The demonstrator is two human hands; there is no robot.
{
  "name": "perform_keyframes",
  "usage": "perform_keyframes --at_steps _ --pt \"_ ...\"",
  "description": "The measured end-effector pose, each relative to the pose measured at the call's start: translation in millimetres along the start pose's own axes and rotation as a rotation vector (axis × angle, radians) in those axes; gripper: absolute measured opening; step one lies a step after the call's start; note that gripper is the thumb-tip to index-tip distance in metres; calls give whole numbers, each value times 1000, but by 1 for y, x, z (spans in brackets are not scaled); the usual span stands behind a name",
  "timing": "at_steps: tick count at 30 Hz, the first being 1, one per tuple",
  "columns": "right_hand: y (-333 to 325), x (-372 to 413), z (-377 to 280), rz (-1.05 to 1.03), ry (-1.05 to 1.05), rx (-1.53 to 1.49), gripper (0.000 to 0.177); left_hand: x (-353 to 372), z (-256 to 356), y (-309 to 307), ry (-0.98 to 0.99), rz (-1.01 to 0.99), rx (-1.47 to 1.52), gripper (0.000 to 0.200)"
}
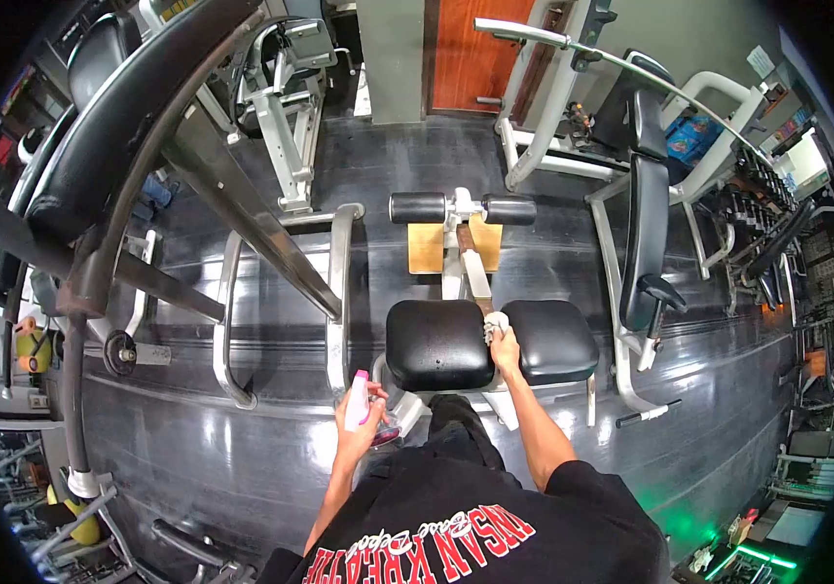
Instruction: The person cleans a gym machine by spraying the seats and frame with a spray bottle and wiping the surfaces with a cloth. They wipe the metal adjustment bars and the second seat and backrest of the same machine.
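My left hand point(372, 413) is wrapped round a spray bottle point(357, 399) with a white and pink head, low beside the bench. In my right hand point(505, 348) is a crumpled white cloth point(496, 324), held at the gap between two black seat pads. The left pad point(439, 345) shows small spots on its surface; the right pad point(551, 341) lies just beside my right hand. Beyond the pads, a metal beam point(473, 271) runs to a pair of black rollers point(417, 207).
A large machine with thick metal bars point(252, 234) rises at the left. At the right stands a bench with a tall black backrest point(644, 243), under a barbell point(631, 68). A wooden door point(475, 58) is at the back.
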State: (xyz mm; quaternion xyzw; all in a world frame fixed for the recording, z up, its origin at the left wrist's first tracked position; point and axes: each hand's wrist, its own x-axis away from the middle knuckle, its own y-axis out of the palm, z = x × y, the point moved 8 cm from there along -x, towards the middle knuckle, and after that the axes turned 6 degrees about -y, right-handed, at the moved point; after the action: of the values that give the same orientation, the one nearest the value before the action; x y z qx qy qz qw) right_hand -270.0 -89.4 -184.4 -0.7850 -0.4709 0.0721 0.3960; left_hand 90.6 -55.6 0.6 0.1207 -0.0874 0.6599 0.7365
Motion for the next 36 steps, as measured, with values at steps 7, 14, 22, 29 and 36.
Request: perform_keyframes --at_steps 7,14,22,29,36 --pt "37 -72 5 79 -15 -125 37 -6 -8 15 -21 122 -15 23" --pt "67 -116 26 242 120 -188 43 7 -4 30 -4 285 2 23" --pt "55 -95 7 -76 54 -55 40 27 -4 27 28 306 16 22" --pt "23 -56 -21 -375 -186 395 39 47 -12 -3 83 300 46 23" --pt "-10 -15 -26 -590 -307 554 43 64 -9 -37 145 321 76 23"
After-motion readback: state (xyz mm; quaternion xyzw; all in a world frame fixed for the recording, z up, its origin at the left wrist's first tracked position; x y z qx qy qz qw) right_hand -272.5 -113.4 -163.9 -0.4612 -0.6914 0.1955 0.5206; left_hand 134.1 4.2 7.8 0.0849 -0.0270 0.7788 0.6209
